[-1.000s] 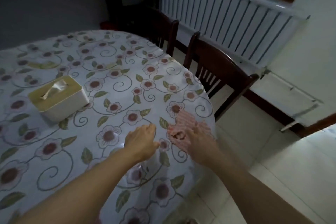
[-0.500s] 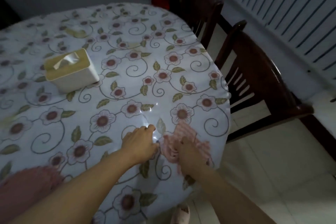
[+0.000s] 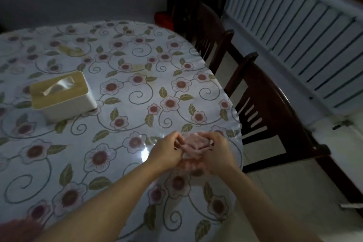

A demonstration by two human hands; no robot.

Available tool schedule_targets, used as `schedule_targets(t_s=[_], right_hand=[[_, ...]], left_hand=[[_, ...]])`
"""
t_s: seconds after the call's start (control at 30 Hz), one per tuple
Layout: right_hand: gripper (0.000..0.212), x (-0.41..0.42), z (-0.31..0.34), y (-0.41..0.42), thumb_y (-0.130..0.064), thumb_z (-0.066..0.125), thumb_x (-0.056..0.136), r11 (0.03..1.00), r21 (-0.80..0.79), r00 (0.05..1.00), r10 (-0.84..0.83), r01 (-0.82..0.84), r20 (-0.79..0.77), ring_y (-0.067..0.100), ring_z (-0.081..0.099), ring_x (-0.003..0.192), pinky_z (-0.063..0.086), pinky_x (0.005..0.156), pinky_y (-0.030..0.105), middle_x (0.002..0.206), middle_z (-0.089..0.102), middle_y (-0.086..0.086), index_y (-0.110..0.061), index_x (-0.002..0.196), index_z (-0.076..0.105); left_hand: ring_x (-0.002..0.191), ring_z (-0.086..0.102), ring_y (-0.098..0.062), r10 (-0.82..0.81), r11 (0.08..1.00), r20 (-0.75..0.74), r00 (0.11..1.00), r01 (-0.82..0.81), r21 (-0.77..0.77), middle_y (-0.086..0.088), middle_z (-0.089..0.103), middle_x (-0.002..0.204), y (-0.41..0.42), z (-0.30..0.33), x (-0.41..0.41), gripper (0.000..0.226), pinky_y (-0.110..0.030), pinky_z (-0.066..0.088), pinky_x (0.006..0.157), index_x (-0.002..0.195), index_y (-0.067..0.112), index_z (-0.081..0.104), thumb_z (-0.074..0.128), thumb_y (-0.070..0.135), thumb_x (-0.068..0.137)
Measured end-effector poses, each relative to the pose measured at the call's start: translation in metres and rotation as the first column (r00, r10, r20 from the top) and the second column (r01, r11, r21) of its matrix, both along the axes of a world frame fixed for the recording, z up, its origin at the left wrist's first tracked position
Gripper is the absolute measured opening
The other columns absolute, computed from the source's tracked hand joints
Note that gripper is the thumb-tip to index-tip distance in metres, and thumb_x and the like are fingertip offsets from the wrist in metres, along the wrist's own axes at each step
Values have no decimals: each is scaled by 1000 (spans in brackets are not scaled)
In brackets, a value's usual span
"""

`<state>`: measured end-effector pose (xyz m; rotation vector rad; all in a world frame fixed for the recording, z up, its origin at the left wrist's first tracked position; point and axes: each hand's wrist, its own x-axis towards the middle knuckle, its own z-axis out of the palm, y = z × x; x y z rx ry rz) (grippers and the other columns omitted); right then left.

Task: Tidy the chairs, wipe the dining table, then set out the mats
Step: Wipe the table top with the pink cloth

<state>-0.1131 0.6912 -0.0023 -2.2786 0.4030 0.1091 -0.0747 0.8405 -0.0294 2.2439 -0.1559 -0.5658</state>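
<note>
Tissue box (image 3: 62, 95) sat far left on floral tablecloth (image 3: 121, 104) — wooden lid, tissue poking up. Left hand (image 3: 167, 152) near table's right edge, fingers curled, pinching left side of pink cloth (image 3: 194, 144). Cloth bunched between both hands, just above table surface; contact with table unclear. Right hand (image 3: 217, 153) gripped cloth's right side, fingers bent around it. Two dark wooden chairs (image 3: 275, 116) stood beside table's right edge — nearer one close to hands. White radiator (image 3: 306, 31) along wall, far right.
</note>
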Motion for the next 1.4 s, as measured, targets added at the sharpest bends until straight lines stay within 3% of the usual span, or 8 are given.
schedule_targets(t_s=[0.17, 0.4, 0.53, 0.63, 0.73, 0.93, 1.27, 1.4], right_hand=[[34, 26, -3, -20, 3, 51, 80, 979, 59, 956, -201, 193, 213, 13, 60, 84, 55, 68, 28, 104, 59, -1, -23, 97, 64], [66, 44, -79, -22, -22, 52, 88, 997, -78, 985, -14, 1, -172, 32, 40, 128, 36, 106, 41, 143, 38, 15, -14, 147, 22], [40, 68, -115, -28, -25, 35, 84, 989, -121, 983, -98, 80, -153, 34, 39, 129, 35, 105, 49, 138, 44, 10, -17, 122, 46], [55, 77, -146, -18, -31, 38, 94, 931, -355, 981, 13, -81, -191, 30, 17, 144, 14, 116, 43, 155, 24, 10, -15, 146, 29], [73, 79, -163, 2, -34, 63, 78, 896, -420, 987, 93, -142, -133, 38, 38, 134, 22, 110, 50, 146, 40, 20, -4, 141, 40], [58, 121, -173, -16, -46, 17, 98, 707, -459, 806, 590, -538, -36, 19, 12, 146, 14, 116, 41, 158, 15, 0, -24, 151, 14], [79, 278, -178, -62, -57, 0, 85, 768, -609, 978, 198, -201, -74, 28, -5, 146, -4, 115, 48, 159, -6, 10, -17, 152, 5], [75, 281, -185, -15, -55, -11, 86, 759, -595, 948, 317, -265, -19, 29, -7, 146, -8, 117, 45, 158, -6, 11, -15, 149, -4]], left_hand=[[102, 59, -20, 9, 992, 34, 999, -13, 122, -1, 61, 115, 15, -6, 24, 23, -34, 50, 88, 109, 19, 54, 59, 17, 87], [120, 51, -22, -78, 944, 42, 996, 60, 323, -2, 50, 136, 11, -33, 46, 42, -33, 44, 89, 131, 23, 43, 54, 29, 91], [126, 43, -25, -120, 909, 113, 986, 63, 412, -3, 45, 139, 0, -56, 71, 40, -40, 40, 99, 134, 22, 40, 42, 34, 95], [135, 30, -26, -99, 879, 121, 988, 30, 476, -2, 34, 146, -10, -75, 92, 47, -44, 32, 106, 136, 25, 37, 48, 21, 90], [136, 26, -27, -76, 849, 182, 980, -33, 527, -3, 28, 147, -15, -87, 111, 53, -46, 30, 109, 135, 26, 35, 51, 16, 85], [121, 45, -24, -36, 826, 315, 949, -149, 544, -2, 43, 138, -1, -101, 140, 40, -36, 38, 93, 128, 20, 50, 48, 15, 89], [130, 30, -19, 46, 833, 343, 938, -226, 505, 2, 32, 143, 22, -104, 210, 37, -35, 29, 106, 125, 21, 46, 52, 23, 88], [119, 41, -18, 36, 826, 412, 910, -260, 501, 4, 45, 131, 33, -113, 220, 35, -32, 36, 99, 120, 23, 51, 55, 27, 86]])
